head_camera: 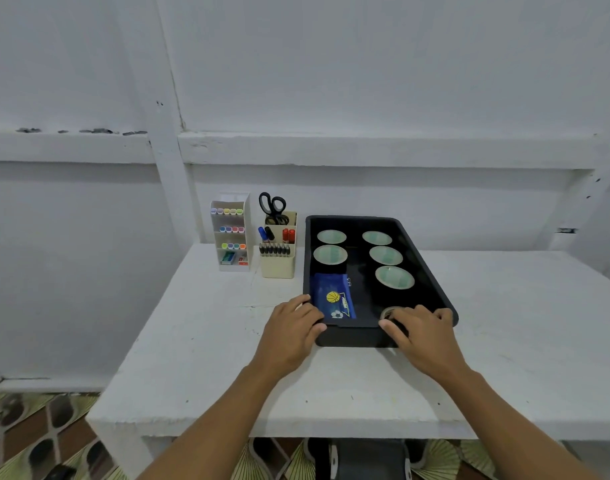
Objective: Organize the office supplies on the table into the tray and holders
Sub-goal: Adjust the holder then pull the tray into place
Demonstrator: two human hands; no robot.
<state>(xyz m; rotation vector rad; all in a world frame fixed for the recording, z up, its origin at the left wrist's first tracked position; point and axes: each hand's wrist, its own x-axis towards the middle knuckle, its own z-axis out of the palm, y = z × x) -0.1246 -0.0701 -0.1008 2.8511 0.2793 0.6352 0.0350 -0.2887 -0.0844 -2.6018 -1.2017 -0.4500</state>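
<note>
White-painted boards back a white table (pixel 199 341) whose top shows no loose supplies, so the sorting looks all but finished. At the far left stands a white tiered plastic holder (pixel 232 233) with rows of pastel-capped highlighters (pixel 227 211) and some small boxes on its lowest shelf, too small to identify. Just right of it, a beige compartmented pen holder (pixel 278 265) carries black-handled scissors (pixel 273 206) at the back, blue, black and red markers (pixel 289 234) in the middle and a row of black pens (pixel 275 249) in front. Right of that lies a black rectangular plastic tray (pixel 352 218) holding five dark tape rolls with pale green centres (pixel 394 277) in two columns and a blue fabric pouch printed with a basketball (pixel 334 299) at its near left. A sixth roll (pixel 390 312) sits in the near right corner, mostly hidden. The left hand (pixel 291 329) grips the tray's near left corner, fingers along the side wall and thumb on the near rim. The right hand (pixel 423 332) rests with bent fingers over the sixth roll and the near right rim; whether it grips the roll or the tray I cannot tell. What seems left is settling that last roll or squaring the tray on the table.
</note>
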